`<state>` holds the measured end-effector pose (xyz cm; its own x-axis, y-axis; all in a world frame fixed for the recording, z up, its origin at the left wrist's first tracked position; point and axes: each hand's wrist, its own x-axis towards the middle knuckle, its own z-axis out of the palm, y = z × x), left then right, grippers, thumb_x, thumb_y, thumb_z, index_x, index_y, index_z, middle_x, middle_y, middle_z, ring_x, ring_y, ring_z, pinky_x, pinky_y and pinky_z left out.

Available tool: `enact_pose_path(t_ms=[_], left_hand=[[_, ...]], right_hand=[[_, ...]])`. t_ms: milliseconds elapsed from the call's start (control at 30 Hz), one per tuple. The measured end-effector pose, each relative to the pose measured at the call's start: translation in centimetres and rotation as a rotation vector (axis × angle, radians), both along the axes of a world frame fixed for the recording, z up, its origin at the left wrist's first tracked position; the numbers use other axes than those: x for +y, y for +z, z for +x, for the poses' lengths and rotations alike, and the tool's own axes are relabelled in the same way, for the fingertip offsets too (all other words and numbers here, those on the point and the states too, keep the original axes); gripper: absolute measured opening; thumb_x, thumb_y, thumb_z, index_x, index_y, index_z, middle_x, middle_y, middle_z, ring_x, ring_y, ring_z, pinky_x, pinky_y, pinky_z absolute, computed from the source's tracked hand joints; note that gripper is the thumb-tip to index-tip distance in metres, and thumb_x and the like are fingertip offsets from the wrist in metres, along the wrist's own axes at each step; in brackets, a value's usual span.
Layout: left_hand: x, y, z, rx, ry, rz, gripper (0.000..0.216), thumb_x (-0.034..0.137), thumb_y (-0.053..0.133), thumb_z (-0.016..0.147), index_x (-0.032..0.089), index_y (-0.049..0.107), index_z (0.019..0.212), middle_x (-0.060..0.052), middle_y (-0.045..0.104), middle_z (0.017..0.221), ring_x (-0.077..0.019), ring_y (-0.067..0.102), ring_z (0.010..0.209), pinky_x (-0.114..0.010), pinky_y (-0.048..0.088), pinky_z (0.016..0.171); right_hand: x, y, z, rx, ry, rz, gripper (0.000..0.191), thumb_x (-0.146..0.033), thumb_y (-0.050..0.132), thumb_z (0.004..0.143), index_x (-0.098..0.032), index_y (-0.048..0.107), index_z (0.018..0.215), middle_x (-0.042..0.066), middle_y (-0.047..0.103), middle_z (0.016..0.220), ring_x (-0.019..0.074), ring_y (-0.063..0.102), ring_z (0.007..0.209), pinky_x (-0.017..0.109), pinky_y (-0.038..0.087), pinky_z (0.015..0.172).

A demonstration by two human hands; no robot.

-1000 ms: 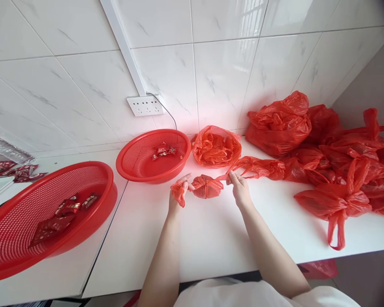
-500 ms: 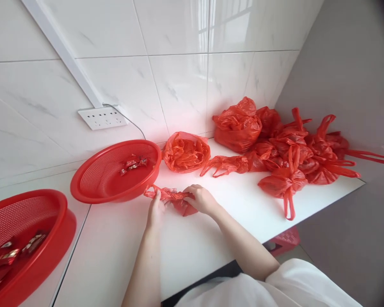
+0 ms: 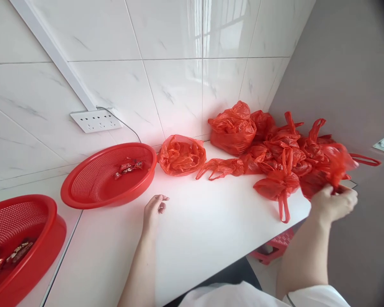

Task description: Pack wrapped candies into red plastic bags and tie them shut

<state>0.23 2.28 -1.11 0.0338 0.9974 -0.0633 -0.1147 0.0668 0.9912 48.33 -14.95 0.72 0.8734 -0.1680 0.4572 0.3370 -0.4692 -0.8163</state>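
Right grip: clenched red bag above right edge of counter.
Left grip: lay loosely curled, empty, on counter.
Bag pile: sat just beside held bag.
Basket: held wrapped sweets, left of left grip.
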Motion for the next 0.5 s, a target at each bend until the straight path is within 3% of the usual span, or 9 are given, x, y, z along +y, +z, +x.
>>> enact_pose_path(t_ms=[67, 133, 233, 367, 400, 500], left_hand=[[-0.1, -0.1, 0.1, 0.016, -0.024, -0.007, 0.029, 0.046, 0.066, 0.077, 0.017, 0.063, 0.079, -0.003, 0.065, 0.085, -0.0087, 0.047, 0.059, -0.022, 0.033, 0.053], [-0.2, -0.1, 0.1, 0.033, -0.043, -0.009, 0.031, 0.047, 0.065, 0.077, 0.016, 0.063, 0.079, -0.004, 0.066, 0.085, -0.0095, 0.048, 0.06, -0.022, 0.034, 0.054], [-0.2, -0.2, 0.1, 0.056, -0.061, -0.003, 0.032, 0.049, 0.064, 0.078, 0.016, 0.063, 0.079, -0.004, 0.066, 0.085, -0.0102, 0.05, 0.061, -0.023, 0.034, 0.054], [-0.2, -0.3, 0.1, 0.075, -0.071, 0.0, 0.032, 0.049, 0.063, 0.078, 0.017, 0.063, 0.079, -0.004, 0.067, 0.085, -0.0107, 0.051, 0.062, -0.023, 0.036, 0.056], [-0.3, -0.3, 0.1, 0.079, -0.076, -0.005, 0.031, 0.049, 0.064, 0.078, 0.017, 0.063, 0.079, -0.004, 0.067, 0.085, -0.0108, 0.052, 0.062, -0.023, 0.036, 0.056], [-0.4, -0.1, 0.1, 0.095, -0.101, -0.023, 0.03, 0.047, 0.065, 0.078, 0.017, 0.064, 0.079, -0.004, 0.068, 0.087, -0.0105, 0.053, 0.063, -0.023, 0.036, 0.057]], right_hand=[[-1.2, -2.5, 1.9, 0.118, 0.019, -0.053, 0.026, -0.038, 0.052, 0.076, -0.03, 0.063, 0.098, 0.019, 0.061, 0.104, 0.0439, 0.055, 0.108, 0.063, 0.041, 0.089], [-1.5, -4.5, 2.9, 0.243, 0.104, -0.105, 0.02, -0.038, 0.054, 0.071, -0.029, 0.064, 0.085, 0.018, 0.06, 0.084, 0.0462, 0.058, 0.101, 0.065, 0.04, 0.086], [-0.8, -4.9, 2.5, 0.285, 0.21, -0.137, 0.019, -0.04, 0.052, 0.073, -0.03, 0.066, 0.08, 0.017, 0.059, 0.077, 0.0478, 0.058, 0.099, 0.067, 0.04, 0.083], [2.2, -0.4, -1.5, -0.044, 0.106, -0.09, 0.036, -0.04, 0.046, 0.084, -0.027, 0.063, 0.112, 0.021, 0.056, 0.121, 0.048, 0.044, 0.122, 0.067, 0.034, 0.09], [3.5, 1.1, -3.1, -0.149, 0.159, -0.052, 0.036, -0.039, 0.045, 0.086, -0.025, 0.063, 0.114, 0.021, 0.056, 0.122, 0.0438, 0.047, 0.12, 0.063, 0.035, 0.094], [9.1, 4.5, -8.1, -0.29, 0.565, -0.087, 0.033, -0.035, 0.04, 0.092, -0.02, 0.065, 0.107, 0.016, 0.065, 0.107, 0.0326, 0.056, 0.11, 0.049, 0.041, 0.097]])
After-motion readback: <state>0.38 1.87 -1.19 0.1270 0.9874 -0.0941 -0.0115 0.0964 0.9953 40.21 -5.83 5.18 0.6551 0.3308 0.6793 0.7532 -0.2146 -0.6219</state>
